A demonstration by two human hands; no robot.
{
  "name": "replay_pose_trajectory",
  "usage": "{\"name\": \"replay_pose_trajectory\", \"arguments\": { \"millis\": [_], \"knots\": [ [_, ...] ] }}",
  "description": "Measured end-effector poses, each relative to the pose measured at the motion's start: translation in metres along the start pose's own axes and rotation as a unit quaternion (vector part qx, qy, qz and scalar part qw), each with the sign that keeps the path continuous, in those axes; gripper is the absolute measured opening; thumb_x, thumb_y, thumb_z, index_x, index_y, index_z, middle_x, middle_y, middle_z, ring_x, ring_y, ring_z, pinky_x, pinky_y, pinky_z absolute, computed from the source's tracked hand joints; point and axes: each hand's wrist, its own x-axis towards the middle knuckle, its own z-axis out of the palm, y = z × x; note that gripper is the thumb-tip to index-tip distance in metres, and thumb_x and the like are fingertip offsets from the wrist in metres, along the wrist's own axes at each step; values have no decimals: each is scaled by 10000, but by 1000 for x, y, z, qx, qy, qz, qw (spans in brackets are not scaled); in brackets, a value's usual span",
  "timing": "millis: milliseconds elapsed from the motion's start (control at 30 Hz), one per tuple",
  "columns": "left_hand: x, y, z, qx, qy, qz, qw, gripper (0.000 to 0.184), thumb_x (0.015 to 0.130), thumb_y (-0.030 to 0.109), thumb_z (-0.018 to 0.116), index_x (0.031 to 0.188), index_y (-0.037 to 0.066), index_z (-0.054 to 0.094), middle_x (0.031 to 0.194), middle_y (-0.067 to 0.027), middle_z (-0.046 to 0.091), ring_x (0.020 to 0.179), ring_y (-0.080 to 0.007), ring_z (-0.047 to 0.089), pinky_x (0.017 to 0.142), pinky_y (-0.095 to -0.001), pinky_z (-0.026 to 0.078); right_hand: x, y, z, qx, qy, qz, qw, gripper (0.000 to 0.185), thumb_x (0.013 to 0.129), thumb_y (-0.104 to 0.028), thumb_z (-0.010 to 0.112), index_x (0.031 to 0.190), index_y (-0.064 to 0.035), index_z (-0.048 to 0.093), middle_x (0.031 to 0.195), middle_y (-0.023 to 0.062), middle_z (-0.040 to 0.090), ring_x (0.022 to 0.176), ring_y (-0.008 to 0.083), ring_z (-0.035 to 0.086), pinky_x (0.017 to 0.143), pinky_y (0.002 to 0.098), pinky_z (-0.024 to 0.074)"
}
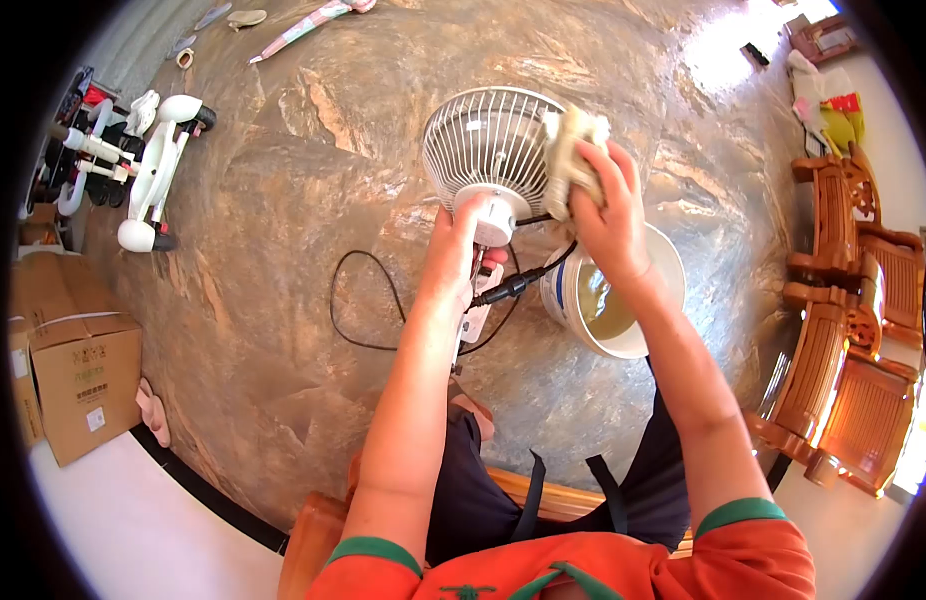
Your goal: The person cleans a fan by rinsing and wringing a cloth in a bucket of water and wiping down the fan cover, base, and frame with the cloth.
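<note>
The left hand (453, 245) has its fingers wrapped round the fan (495, 215), cage (483, 135) just beyond them, while the right hand (615, 225) curls its own round a cloth (568, 165) against it, wiped extent unclear.

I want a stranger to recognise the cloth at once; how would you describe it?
On the marbled floor, look for the white fan held in the left hand. The right hand holds the cloth against its cage. Unlike those stiff white wires, it is crumpled and pale yellowish.
</note>
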Motion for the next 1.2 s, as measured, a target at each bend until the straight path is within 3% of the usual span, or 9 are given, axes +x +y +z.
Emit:
{"name": "replay_pose_trajectory", "arguments": {
  "millis": [200, 433, 567, 600, 700, 733, 867, 1133, 1200],
  "knots": [
    [5, -2, -4, 9, -7, -1, 1000, 411, 849, 445, 526, 1032, 77, 553, 807, -40, 604, 587, -148, 558, 494, -259, 423, 18, -38, 14, -125, -149, -272, 942, 245, 639, -110, 675, 872, -134, 605, 1030, 71, 526, 922, 266, 532, 776, 346, 487],
    [3, -6, -4, 26, 4, -14, 1000, 477, 794, 505, 568, 1023, 87, 551, 814, -45, 607, 575, -161, 557, 507, -273, 414, -9, 8, 8, -6, 11, -6, 1000, 319, 668, -76, 639, 979, -68, 568, 991, 142, 526, 914, 339, 520, 794, 401, 451],
    [0, 0, -5, 39, 21, -32, 998, 496, 809, 516, 536, 1016, 65, 545, 819, -66, 608, 558, -176, 555, 502, -286, 437, -39, 40, 34, 174, 50, 335, 925, 254, 838, -148, 544, 1055, -16, 530, 983, 187, 574, 912, 338, 556, 813, 379, 438],
    [1, 0, -6, 38, 16, -31, 999, 496, 816, 513, 527, 1018, 61, 542, 821, -74, 610, 555, -179, 554, 496, -286, 437, -43, 37, 38, 210, 74, 334, 916, 241, 881, -160, 491, 1061, -3, 519, 982, 170, 600, 910, 283, 582, 800, 342, 448],
    [4, -2, -10, 24, -4, -28, 999, 498, 847, 502, 481, 1043, 46, 528, 838, -122, 622, 554, -194, 550, 473, -280, 432, -47, 41, 51, 530, 152, 465, 692, 249, 870, -141, 483, 1075, -3, 512, 986, 131, 600, 916, 231, 583, 781, 320, 468],
    [5, -2, -10, 30, -1, -30, 999, 504, 849, 504, 476, 1054, 46, 527, 852, -132, 625, 557, -199, 550, 473, -281, 432, -44, 32, 48, 532, 191, 519, 642, 252, 865, -122, 459, 1083, -1, 500, 985, 113, 597, 916, 212, 585, 769, 313, 489],
    [-1, -2, -6, 37, 5, -30, 999, 523, 854, 509, 466, 1087, 44, 520, 898, -151, 629, 583, -211, 558, 474, -283, 432, -60, 53, 79, 703, 149, 555, 419, 386, 946, -370, 437, 1035, -21, 576, 939, 104, 640, 826, 204, 619, 746, 358, 525],
    [-6, -3, -2, 59, -53, -19, 997, 517, 871, 485, 426, 1111, 31, 483, 916, -162, 601, 632, -246, 550, 476, -293, 422, -70, 41, 91, 875, 42, 445, 186, 411, 904, -328, 399, 988, 2, 629, 931, 156, 667, 814, 278, 646, 775, 426, 530],
    [-3, -5, -5, 60, -81, -28, 994, 524, 873, 486, 415, 1127, 33, 477, 926, -159, 599, 656, -249, 556, 472, -306, 422, -75, 42, 86, 885, 31, 431, 171, 415, 905, -330, 396, 994, 1, 629, 937, 160, 666, 815, 287, 644, 777, 432, 528]
  ]
}}
